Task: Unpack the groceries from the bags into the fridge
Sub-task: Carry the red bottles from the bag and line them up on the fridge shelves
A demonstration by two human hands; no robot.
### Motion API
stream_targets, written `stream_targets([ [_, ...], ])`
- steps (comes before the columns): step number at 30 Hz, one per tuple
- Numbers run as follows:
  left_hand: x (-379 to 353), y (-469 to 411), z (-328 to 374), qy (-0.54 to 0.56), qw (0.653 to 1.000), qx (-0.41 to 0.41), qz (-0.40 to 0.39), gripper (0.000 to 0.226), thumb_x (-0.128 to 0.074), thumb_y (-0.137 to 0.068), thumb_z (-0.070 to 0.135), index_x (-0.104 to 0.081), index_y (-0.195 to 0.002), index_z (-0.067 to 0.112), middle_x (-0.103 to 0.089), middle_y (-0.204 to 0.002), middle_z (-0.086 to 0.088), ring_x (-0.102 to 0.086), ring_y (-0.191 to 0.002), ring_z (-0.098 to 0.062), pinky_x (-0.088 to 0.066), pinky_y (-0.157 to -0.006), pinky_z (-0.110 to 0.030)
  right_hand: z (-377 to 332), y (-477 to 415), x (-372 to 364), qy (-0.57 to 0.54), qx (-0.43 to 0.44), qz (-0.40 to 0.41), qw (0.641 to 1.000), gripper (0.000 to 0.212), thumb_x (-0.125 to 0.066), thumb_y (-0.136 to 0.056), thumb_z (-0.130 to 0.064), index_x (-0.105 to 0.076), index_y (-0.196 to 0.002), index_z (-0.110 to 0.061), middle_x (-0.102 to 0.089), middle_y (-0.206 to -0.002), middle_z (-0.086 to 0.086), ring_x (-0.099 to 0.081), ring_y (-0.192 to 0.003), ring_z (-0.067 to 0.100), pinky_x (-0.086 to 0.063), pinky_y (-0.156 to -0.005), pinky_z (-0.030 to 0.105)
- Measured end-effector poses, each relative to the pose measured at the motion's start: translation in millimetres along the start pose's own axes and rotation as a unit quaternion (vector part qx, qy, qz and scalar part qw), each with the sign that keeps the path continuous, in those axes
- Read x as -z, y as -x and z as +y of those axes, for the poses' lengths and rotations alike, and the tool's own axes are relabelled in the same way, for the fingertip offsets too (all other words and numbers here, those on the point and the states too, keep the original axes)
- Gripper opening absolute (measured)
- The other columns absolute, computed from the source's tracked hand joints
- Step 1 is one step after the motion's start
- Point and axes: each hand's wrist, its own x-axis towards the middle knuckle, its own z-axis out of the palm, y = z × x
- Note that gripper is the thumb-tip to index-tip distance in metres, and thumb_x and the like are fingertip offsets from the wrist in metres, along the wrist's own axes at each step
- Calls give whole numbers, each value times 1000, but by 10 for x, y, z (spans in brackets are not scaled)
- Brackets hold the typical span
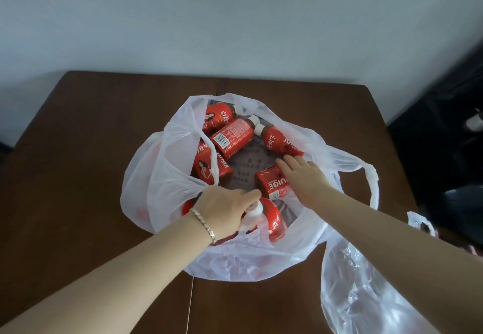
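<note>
Fingers (245,197) of the left hand (224,209) were curled round the white cap end of a near bottle (271,218), a red one lying on its side at the front of the white bag (156,177). Some thin bag plastic was bunched up at that cap too, and it was hard to tell if the fingers held the plastic as well. A silver bracelet (202,225) sat on the left wrist. The right hand (305,180) reached into the bag from the right side. Its fingers (287,166) were straight and close together, and they lay flat on top of a juice bottle (271,184), which was also red and also on its side. That bottle was just behind the near bottle, partly under the palm. The right fingertips pointed at a third bottle (281,141) with a white cap, which lay just past them, near but maybe not touching. Three more red bottles (232,136) lay on the left side of the bag, well apart from both hands. The bag was wide open and sat in the middle of the brown surface (78,150). A clear bag (366,294) lay crumpled on the surface at the front right, beside the right arm.
</note>
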Motion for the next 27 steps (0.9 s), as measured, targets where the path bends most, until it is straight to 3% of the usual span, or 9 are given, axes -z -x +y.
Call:
stream_targets([
  [4,5,61,38,12,1000,25,-2,46,-43,-97,32,-30,-141,28,-56,-130,4,-63,-100,-17,-45,-84,-19,38,-102,-145,-48,-31,11,998,71,-70,-79,-43,-34,-136,-21,-40,-140,5,-36,-130,24,-28,-112,39],
  [8,-14,117,67,-6,999,46,-24,43,-44,-96,35,-40,-137,22,-60,-126,0,-65,-98,-19,-47,-85,-21,-8,-70,-267,-215,-89,-72,970,101,-80,-61,-52,-20,-140,-31,-42,-140,-1,-43,-127,23,-39,-105,39],
  [11,20,97,122,-46,994,74,-62,39,-44,-97,34,-41,-133,18,-61,-121,-3,-65,-95,-20,-49,-82,-24,-49,-10,-257,-297,-122,-73,944,104,-78,-63,-53,-14,-142,-32,-40,-141,0,-45,-127,25,-43,-103,40],
  [14,130,31,236,-80,985,114,-97,38,-41,-97,36,-40,-129,15,-62,-116,-5,-65,-95,-22,-48,-76,-25,-120,93,-157,-382,-144,-25,913,90,-71,-70,-57,-20,-140,-30,-44,-139,-1,-49,-123,25,-47,-99,41],
  [18,328,14,399,-84,975,179,-103,51,-35,-95,52,-38,-129,14,-62,-114,-4,-63,-97,-23,-48,-74,-26,-255,325,58,-361,-157,2,919,70,-60,-85,-48,-23,-140,-23,-46,-136,6,-53,-118,26,-49,-92,37],
  [20,446,84,414,-93,972,199,-77,48,-34,-95,53,-42,-123,15,-63,-108,-3,-64,-93,-23,-48,-73,-27,-305,489,296,-278,-117,44,952,43,-50,-95,-32,-36,-132,-15,-52,-127,11,-60,-106,25,-52,-83,35],
  [22,609,176,402,-98,970,217,-40,50,-33,-94,54,-44,-123,16,-64,-103,-1,-65,-88,-21,-47,-69,-26,-366,618,663,-279,-74,156,945,12,-42,-97,-17,-48,-105,-11,-58,-101,10,-60,-87,26,-44,-67,34],
  [24,826,276,385,-99,968,230,10,52,-33,-92,56,-43,-127,18,-66,-102,0,-66,-87,-19,-49,-69,-25,-428,777,1174,-324,-53,238,914,9,-41,-94,-14,-43,-86,-14,-52,-77,5,-49,-71,26,-33,-61,30],
  [27,1134,436,369,-88,960,255,79,51,-35,-91,57,-44,-124,20,-66,-108,1,-64,-95,-17,-49,-73,-23,-448,897,1642,-264,-58,247,930,11,-43,-90,-15,-53,-91,-11,-56,-81,5,-48,-73,28,-36,-63,30],
])
